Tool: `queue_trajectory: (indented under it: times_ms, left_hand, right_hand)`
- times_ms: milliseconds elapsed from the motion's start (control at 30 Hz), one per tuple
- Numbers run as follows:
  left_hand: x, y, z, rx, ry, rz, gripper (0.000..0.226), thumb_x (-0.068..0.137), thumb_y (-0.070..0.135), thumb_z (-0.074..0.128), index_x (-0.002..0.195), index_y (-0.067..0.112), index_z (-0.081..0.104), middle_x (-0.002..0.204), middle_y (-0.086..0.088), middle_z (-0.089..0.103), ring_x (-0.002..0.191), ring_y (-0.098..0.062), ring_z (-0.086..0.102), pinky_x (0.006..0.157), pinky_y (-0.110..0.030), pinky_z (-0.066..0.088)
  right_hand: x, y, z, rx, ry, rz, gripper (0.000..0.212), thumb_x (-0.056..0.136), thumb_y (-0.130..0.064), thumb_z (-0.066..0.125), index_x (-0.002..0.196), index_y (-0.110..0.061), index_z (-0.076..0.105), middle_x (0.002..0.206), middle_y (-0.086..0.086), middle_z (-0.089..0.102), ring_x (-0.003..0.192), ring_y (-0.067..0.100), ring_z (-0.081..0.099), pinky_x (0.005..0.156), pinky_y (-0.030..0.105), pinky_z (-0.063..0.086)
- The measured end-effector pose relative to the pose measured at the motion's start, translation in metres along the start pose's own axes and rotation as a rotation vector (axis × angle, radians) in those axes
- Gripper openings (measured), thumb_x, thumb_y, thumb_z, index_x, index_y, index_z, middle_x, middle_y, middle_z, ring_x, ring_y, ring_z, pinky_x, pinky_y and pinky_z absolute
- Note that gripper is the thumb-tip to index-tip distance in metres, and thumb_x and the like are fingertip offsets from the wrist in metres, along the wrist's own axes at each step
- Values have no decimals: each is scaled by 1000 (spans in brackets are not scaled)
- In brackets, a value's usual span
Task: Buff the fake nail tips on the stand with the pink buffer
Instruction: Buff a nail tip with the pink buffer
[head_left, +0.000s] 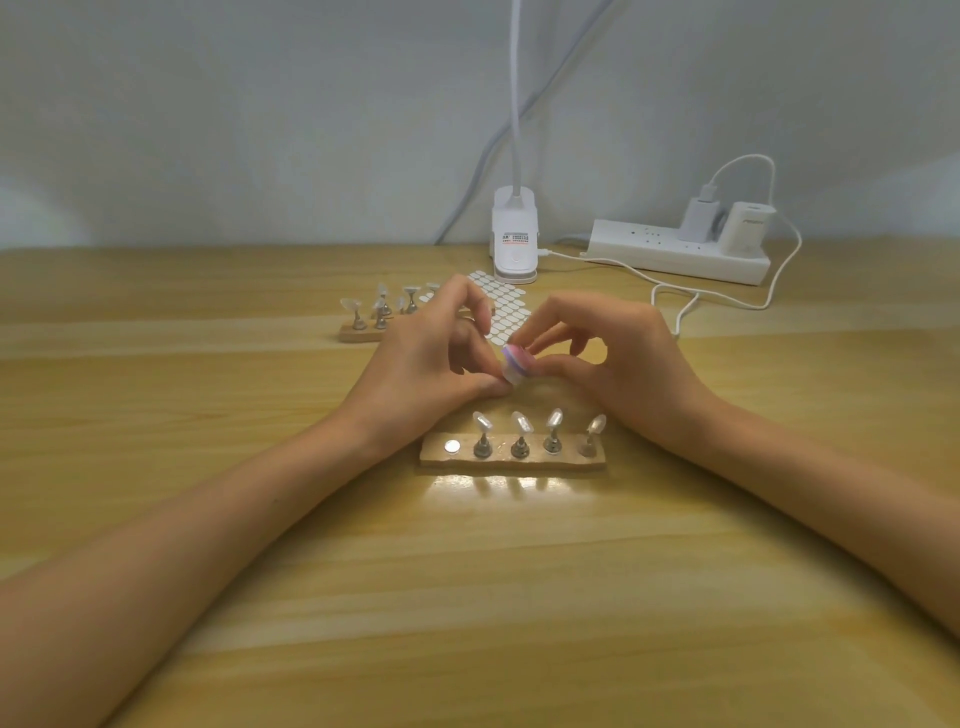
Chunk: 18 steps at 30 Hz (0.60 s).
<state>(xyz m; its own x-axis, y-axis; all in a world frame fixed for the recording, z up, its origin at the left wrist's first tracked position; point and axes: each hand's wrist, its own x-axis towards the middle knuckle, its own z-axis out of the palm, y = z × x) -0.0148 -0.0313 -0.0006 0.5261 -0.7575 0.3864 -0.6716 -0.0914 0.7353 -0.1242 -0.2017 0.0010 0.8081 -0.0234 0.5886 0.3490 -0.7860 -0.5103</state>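
Both bare forearms reach in from the bottom corners over the pale wood-grain tabletop (467, 597), meeting just behind the near stand. Right hand (618, 358) pinches the small pink, purple and white layered buffer block (516, 361) between index and thumb, up off the table between the two hands. Left hand (431, 353) has its fingers curled, thumb tip right at the buffer's lower end. Whatever it pinches is hidden, so I cannot tell its grip.

Near short wooden stand (511, 457) carries four translucent fake nail tips (521, 422) on metal pegs. Its leftmost slot shows only a bare round metal disc (452, 446), so one peg is probably off the stand and being worked.

Progress looks mid-task. Buffed and unbuffed tips look alike here, so the count done is unclear.

Second wooden stand with more tips (363, 332) sits further back, partly behind the left hand, beside a sheet of white oval adhesive tabs (506, 306).

Along the rear edge are a white clip-on lamp (514, 244), a white power strip (675, 249) with two plugs, and a looping white cable (727, 296). Plain pale wall (260, 104) behind.
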Motion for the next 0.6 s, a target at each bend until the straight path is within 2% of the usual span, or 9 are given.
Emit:
queue_trajectory:
  times_ms: [67, 200, 267, 400, 500, 600]
  left_hand:
    - [0, 0, 0, -5, 0, -2, 45, 74, 2, 84, 97, 8, 45, 73, 4, 75, 75, -10, 72, 83, -41, 56]
    - [0, -1, 0, -1, 2, -9, 45, 74, 3, 84, 97, 6, 46, 72, 5, 75, 70, -4, 70, 80, -34, 56]
    - [0, -2, 0, -2, 5, -24, 45, 73, 4, 85, 97, 7, 46, 71, 6, 75, 72, -5, 70, 79, -33, 56]
    - [2, -3, 0, -11, 8, -53, 45, 73, 5, 86, 95, 7, 47, 72, 4, 75, 78, 5, 68, 81, -27, 56]
    - [2, -5, 0, -2, 10, -57, 45, 73, 5, 86, 94, 9, 46, 73, 4, 76, 77, 1, 69, 78, -25, 54]
    - [3, -6, 0, -5, 9, -58, 46, 73, 5, 86, 92, 12, 45, 71, 4, 75, 70, 0, 68, 75, -24, 52]
  right_hand:
    - [0, -1, 1, -31, 16, -56, 12, 87, -18, 76, 90, -8, 70, 89, -3, 73, 85, 7, 70, 69, 29, 51]
    - [0, -2, 0, 10, 9, 20, 13, 87, -20, 76, 88, -8, 69, 89, -5, 73, 85, 5, 71, 70, 27, 49]
    - [0, -4, 1, -7, 35, -39, 15, 86, -21, 76, 89, -8, 70, 89, -4, 73, 85, 3, 70, 71, 25, 50]
    - [-1, -6, 0, 21, -13, 38, 15, 87, -18, 76, 88, -7, 67, 88, -6, 72, 83, 3, 70, 73, 34, 50]
    - [-1, -7, 0, 24, 24, -7, 16, 86, -19, 77, 89, -6, 67, 88, -5, 72, 83, 4, 70, 73, 29, 51]
    - [-1, -7, 0, 40, -26, 41, 17, 86, -16, 77, 94, -6, 66, 88, -2, 71, 83, 6, 71, 74, 37, 52]
